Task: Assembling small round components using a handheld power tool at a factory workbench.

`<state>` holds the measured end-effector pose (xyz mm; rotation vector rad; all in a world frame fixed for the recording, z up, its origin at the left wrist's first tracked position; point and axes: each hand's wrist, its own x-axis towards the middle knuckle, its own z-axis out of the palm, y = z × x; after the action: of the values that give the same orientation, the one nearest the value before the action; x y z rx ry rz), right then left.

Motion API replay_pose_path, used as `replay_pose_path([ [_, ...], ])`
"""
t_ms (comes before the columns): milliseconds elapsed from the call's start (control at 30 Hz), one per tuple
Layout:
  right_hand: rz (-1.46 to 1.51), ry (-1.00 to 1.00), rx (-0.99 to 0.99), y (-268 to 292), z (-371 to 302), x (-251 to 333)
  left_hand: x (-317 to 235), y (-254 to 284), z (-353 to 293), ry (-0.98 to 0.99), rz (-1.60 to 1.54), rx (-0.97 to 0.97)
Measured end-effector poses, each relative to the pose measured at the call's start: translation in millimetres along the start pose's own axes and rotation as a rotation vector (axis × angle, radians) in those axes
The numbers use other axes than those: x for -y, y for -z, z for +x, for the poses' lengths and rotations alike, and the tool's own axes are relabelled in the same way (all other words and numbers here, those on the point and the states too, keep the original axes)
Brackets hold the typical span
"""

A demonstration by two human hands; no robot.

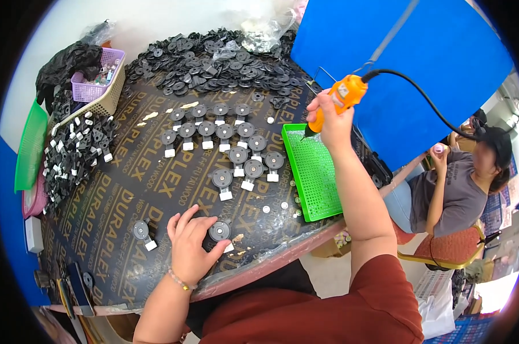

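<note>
My right hand (pixel 337 123) is wrapped round an orange electric screwdriver (pixel 349 93), its dark tip pointing down and left over a green perforated tray (pixel 314 198). A black cord runs from the tool's top end to the right. Near the table's front edge, my left hand (pixel 190 243) has thumb and forefinger around a black round part (pixel 220 230) with a white foot, which lies on the table; its other fingers are spread. A similar part (pixel 141 230) lies left of this hand. Several more of these parts (pixel 206 128) stand in loose rows farther back.
Black discs (pixel 213 66) form a heap at the back. Black-and-white pieces (pixel 78 149) are piled at left, beside a purple basket (pixel 90 92) and a green basket (pixel 30 149). A blue panel (pixel 408 51) stands back right. Another person (pixel 451 195) sits at right.
</note>
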<state>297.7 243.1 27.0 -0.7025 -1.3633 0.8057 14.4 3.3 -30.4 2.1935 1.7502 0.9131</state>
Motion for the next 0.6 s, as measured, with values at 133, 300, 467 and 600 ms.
replay_pose_path([
  [133,0.335,0.080,0.081,-17,-13,39,4,-3,-1,0.004,-0.005,0.003],
  [300,0.441,-0.042,0.416,-78,-78,90,8,-3,-2,0.021,-0.050,0.017],
  [467,0.573,-0.147,0.720,-120,-115,88,13,-1,-4,0.055,-0.108,0.048],
  [600,0.623,-0.140,0.681,-136,-123,74,13,-3,-5,0.055,-0.146,0.018],
])
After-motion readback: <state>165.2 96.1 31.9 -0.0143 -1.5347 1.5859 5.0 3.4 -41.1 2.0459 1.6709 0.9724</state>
